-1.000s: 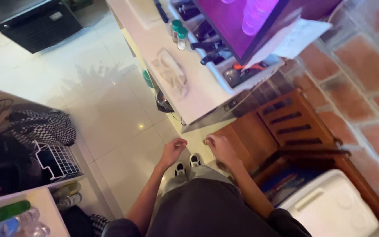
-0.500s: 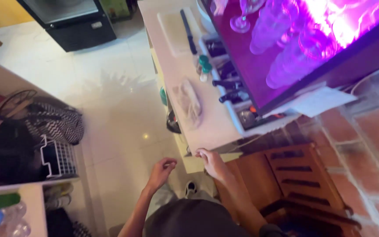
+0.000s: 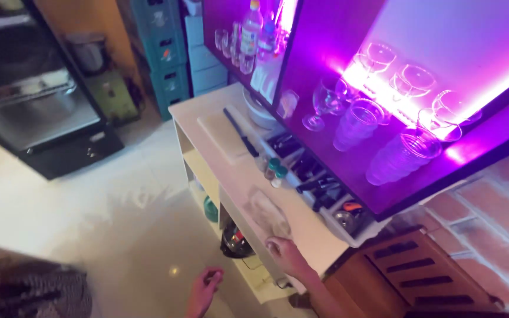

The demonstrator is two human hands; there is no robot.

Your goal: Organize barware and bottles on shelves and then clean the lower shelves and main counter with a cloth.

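Note:
My right hand (image 3: 287, 256) lies on the near end of a white counter (image 3: 231, 162), fingers spread and holding nothing, its fingertips close to a crumpled clear plastic bag (image 3: 269, 213). My left hand (image 3: 204, 287) hangs over the floor to the left of the counter, its fingers curled in and nothing in them. Farther along the counter lie a white cutting board (image 3: 222, 138) with a dark knife (image 3: 241, 132), two small teal-lidded jars (image 3: 275, 172) and a tray of utensils (image 3: 319, 191).
A purple-lit shelf above the counter holds stemmed glasses (image 3: 320, 103), stacked plastic cups (image 3: 354, 125) and a bottle (image 3: 251, 32). A black fridge (image 3: 36, 100) and blue crates (image 3: 163, 50) stand at the back. A wooden cabinet (image 3: 419, 277) is at the right. Under the counter sits a dark round object (image 3: 235, 242).
The view has lifted from my legs and the floor up to the counter and lit shelf. My right hand has moved onto the counter's near end; my left hand has curled.

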